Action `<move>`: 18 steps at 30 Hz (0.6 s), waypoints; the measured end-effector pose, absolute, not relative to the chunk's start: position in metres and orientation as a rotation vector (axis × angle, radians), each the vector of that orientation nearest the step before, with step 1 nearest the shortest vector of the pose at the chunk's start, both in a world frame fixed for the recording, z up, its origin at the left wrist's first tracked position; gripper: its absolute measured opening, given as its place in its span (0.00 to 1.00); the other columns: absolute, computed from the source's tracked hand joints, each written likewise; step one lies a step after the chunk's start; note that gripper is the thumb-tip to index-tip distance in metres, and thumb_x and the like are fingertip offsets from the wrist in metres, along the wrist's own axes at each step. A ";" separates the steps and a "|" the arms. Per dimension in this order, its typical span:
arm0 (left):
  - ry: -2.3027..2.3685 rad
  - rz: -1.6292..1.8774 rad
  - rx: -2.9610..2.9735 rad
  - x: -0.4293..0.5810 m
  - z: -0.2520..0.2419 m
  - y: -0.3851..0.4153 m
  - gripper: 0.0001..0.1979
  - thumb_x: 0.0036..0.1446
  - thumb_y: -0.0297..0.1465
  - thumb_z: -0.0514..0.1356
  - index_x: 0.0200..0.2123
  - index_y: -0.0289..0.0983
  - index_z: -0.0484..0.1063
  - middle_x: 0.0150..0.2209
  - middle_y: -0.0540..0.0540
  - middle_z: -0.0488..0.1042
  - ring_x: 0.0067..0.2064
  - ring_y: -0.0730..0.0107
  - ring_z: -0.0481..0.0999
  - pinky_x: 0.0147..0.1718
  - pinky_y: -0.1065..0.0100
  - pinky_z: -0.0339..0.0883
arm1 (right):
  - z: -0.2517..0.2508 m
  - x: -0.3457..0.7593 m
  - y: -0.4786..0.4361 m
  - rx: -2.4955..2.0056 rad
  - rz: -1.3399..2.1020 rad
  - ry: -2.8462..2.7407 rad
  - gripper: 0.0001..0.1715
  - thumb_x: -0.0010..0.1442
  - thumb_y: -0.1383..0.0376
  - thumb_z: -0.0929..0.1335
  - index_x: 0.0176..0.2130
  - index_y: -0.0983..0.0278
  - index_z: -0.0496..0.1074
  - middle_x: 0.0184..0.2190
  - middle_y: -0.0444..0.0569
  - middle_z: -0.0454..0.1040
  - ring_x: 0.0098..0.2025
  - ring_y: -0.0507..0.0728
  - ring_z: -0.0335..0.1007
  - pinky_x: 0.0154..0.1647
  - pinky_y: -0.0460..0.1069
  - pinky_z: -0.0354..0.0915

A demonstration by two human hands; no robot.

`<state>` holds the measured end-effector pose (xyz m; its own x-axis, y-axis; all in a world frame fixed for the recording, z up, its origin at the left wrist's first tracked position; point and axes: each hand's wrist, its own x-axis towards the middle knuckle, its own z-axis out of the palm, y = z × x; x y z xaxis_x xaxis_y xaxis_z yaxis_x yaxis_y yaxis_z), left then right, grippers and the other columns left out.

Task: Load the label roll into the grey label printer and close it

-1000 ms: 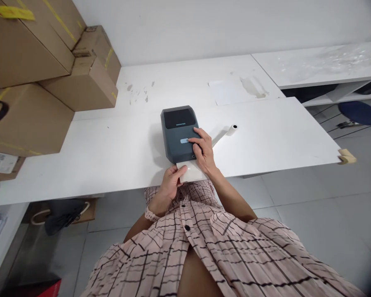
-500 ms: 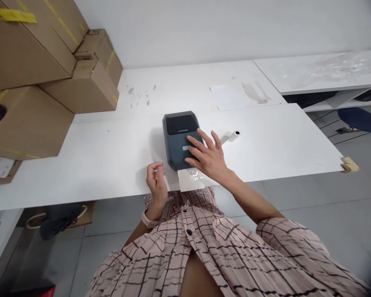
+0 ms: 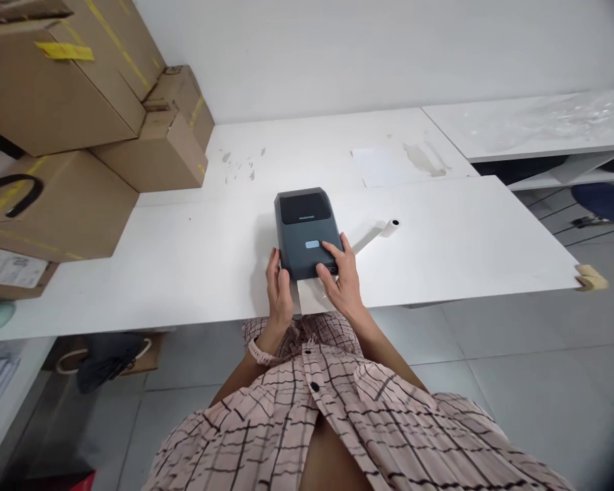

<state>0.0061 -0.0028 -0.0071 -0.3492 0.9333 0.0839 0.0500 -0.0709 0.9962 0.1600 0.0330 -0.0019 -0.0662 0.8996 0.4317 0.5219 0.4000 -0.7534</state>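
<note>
A dark blue-grey label printer (image 3: 307, 232) lies on the white table near its front edge, its black window panel toward the back and a light button on top. My left hand (image 3: 280, 290) grips its left front corner, fingers along the side and thumb at the front. Around the right front corner closes my right hand (image 3: 344, 279), index finger on the top beside the button and thumb by the front edge. A pale, shiny sheet (image 3: 311, 297) sticks out below the printer's front, partly covered by the right hand.
A small white paper roll (image 3: 390, 228) with a loose strip lies right of the printer. Cardboard boxes (image 3: 107, 164) are stacked at the left. Farther back lies a white sheet (image 3: 376, 168). Tan padding (image 3: 591, 277) covers the table's right corner, and a blue stool (image 3: 604, 200) stands beyond.
My right hand has drawn back from the printer's top to its right front corner. My left hand has moved up from beside the printer onto its left side.
</note>
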 end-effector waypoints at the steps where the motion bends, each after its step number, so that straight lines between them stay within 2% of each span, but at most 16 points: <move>1: 1.482 1.544 1.137 0.006 -0.009 -0.002 0.34 0.70 0.53 0.47 0.72 0.45 0.58 0.77 0.44 0.52 0.78 0.57 0.50 0.74 0.55 0.52 | -0.003 0.159 0.032 -1.233 0.532 -1.705 0.30 0.71 0.46 0.63 0.66 0.52 0.64 0.76 0.57 0.50 0.77 0.70 0.49 0.70 0.72 0.59; 3: 1.516 1.581 1.181 0.006 -0.011 0.000 0.33 0.71 0.53 0.44 0.71 0.45 0.61 0.76 0.45 0.54 0.78 0.59 0.46 0.75 0.54 0.47 | -0.004 0.158 0.032 -1.197 0.582 -1.668 0.33 0.70 0.43 0.63 0.68 0.53 0.62 0.76 0.58 0.51 0.77 0.70 0.48 0.71 0.72 0.58; 6: 1.541 1.607 1.140 0.008 -0.008 0.002 0.32 0.71 0.52 0.43 0.70 0.44 0.63 0.76 0.45 0.55 0.79 0.61 0.44 0.75 0.54 0.47 | 0.003 0.164 0.033 -1.161 0.654 -1.631 0.37 0.70 0.40 0.60 0.70 0.54 0.60 0.75 0.59 0.53 0.77 0.70 0.47 0.72 0.72 0.56; 12: 1.288 1.719 1.211 -0.005 0.027 0.031 0.33 0.72 0.51 0.43 0.70 0.42 0.63 0.74 0.45 0.60 0.76 0.59 0.56 0.74 0.56 0.51 | 0.045 0.178 0.069 -1.031 0.607 -1.706 0.39 0.72 0.38 0.53 0.74 0.48 0.51 0.75 0.51 0.56 0.77 0.68 0.50 0.74 0.69 0.55; 15: 1.239 1.715 1.238 -0.018 0.039 0.062 0.30 0.69 0.47 0.55 0.70 0.46 0.62 0.73 0.47 0.62 0.75 0.56 0.57 0.73 0.53 0.54 | 0.077 0.172 0.115 -1.003 0.471 -1.776 0.39 0.73 0.41 0.51 0.76 0.46 0.41 0.75 0.48 0.55 0.77 0.67 0.50 0.74 0.68 0.55; 18: 1.400 1.519 1.156 -0.026 0.034 0.086 0.35 0.62 0.38 0.63 0.70 0.47 0.59 0.73 0.44 0.61 0.76 0.50 0.56 0.71 0.49 0.57 | 0.106 0.156 0.167 -0.998 0.303 -1.808 0.40 0.75 0.43 0.51 0.76 0.46 0.31 0.76 0.48 0.52 0.78 0.67 0.47 0.74 0.68 0.53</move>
